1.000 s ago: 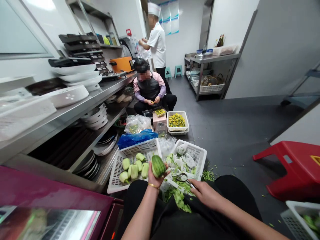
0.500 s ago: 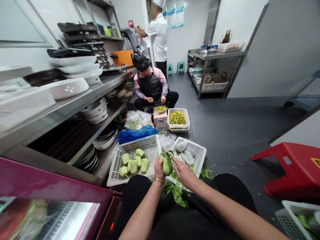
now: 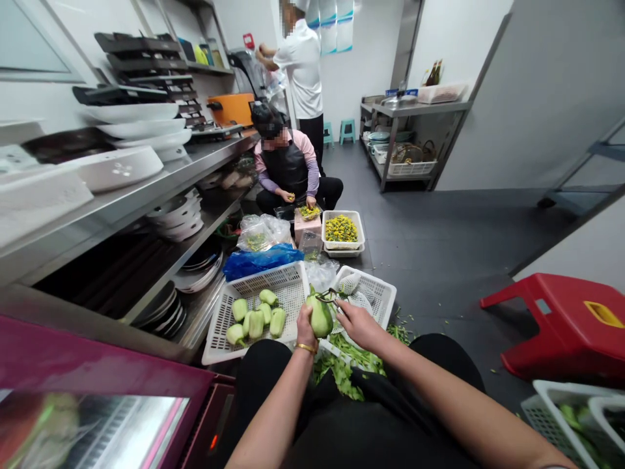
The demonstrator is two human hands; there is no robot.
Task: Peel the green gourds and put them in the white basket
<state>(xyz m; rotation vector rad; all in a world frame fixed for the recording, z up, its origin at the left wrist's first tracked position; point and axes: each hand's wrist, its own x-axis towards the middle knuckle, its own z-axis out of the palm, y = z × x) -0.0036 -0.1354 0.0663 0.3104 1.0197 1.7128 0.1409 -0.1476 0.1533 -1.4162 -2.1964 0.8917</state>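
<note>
Over my lap, my left hand (image 3: 305, 326) is wrapped round a green eggplant (image 3: 321, 319), held tilted with its stem end up. My right hand (image 3: 358, 322) grips a peeler (image 3: 328, 296), whose dark metal head lies against the upper part of the eggplant. Several pale, peeled eggplants (image 3: 255, 322) rest in a white plastic basket (image 3: 209, 345) to the left. Below my hands, green peelings (image 3: 346, 374) are heaped in and around another white basket (image 3: 388, 293), which also holds white foam nets (image 3: 359, 296).
A co-worker (image 3: 286, 163) crouches ahead beside a basket of yellow-green flowers (image 3: 342, 229); another person (image 3: 307, 71) stands behind. Steel shelves (image 3: 195, 159) with dishes line the left. On the right are a red stool (image 3: 561, 319) and a white basket (image 3: 551, 404).
The peeler has shifted slightly on the eggplant, and more pale flesh faces me. The crouching co-worker's hand has reached into the flower tray. My view has turned slightly right.
</note>
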